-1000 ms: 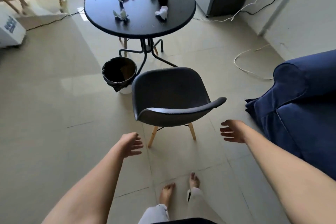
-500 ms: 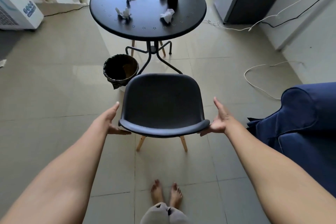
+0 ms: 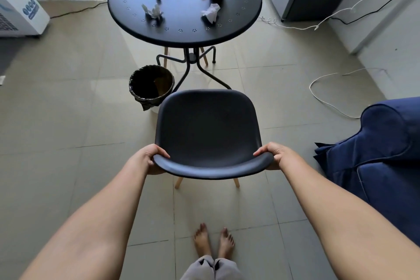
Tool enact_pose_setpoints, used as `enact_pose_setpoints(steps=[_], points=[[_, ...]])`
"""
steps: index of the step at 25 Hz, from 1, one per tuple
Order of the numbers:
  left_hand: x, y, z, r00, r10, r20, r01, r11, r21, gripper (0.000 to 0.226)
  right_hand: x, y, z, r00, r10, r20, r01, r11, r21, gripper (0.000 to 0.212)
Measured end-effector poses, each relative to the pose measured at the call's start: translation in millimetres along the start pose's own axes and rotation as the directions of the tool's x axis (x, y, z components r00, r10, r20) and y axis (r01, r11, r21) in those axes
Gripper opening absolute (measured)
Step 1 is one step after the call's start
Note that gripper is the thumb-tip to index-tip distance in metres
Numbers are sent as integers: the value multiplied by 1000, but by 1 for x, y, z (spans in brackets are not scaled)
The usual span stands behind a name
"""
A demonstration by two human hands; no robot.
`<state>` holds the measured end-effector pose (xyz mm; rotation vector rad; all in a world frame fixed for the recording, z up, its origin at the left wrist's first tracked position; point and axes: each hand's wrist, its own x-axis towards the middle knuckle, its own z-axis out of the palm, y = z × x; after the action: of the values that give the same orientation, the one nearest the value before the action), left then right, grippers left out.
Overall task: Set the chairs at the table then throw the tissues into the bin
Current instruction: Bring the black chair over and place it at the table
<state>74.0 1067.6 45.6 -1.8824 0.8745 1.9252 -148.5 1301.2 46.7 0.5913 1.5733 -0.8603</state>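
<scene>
A dark moulded chair [image 3: 208, 129] with pale wooden legs is gripped at the top edge of its backrest, the left hand [image 3: 148, 159] and the right hand [image 3: 276, 155] each closed around a corner. It stands near the round black surface [image 3: 184, 34], seat facing it. If pushed forward crookedly, the lined bin [image 3: 151, 85] just beside the chair could be knocked over. Crumpled tissues [image 3: 211, 12] lie on the surface

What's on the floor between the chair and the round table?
In the head view, the table's curved black legs and bare tiles lie between it and the chair. The bin stands just left of that gap.
</scene>
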Motion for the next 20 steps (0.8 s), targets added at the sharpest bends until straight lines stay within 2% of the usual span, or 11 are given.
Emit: enact_pose_setpoints(steps=[3,7,10,12,15,17,20], points=[[-4,5,3,999,13,-41,-12,1000,20,25,-4,-3,-2,998,8,-63,-6,1000,23,20],[-18,24,18,977,213,19,-213,977,-6,23,-15,-22,-2,1000,20,-23,-15,982,187,22],[-19,50,21,991,127,-33,-129,990,-52,20,-25,-47,1,999,-13,38,3,971,240,15],[-20,65,25,995,78,-67,-84,992,-95,20,-20,-66,0,998,-35,52,21,969,247,24],[-17,89,41,990,120,-68,-128,984,-121,21,-8,-101,-7,1000,-18,12,15,978,208,15],[-6,101,53,977,206,-60,-212,972,-103,23,8,-122,-9,1000,-5,-13,7,984,177,17],[11,121,60,990,96,-107,-116,971,-209,24,27,-151,-8,1000,-2,21,-1,985,171,15]])
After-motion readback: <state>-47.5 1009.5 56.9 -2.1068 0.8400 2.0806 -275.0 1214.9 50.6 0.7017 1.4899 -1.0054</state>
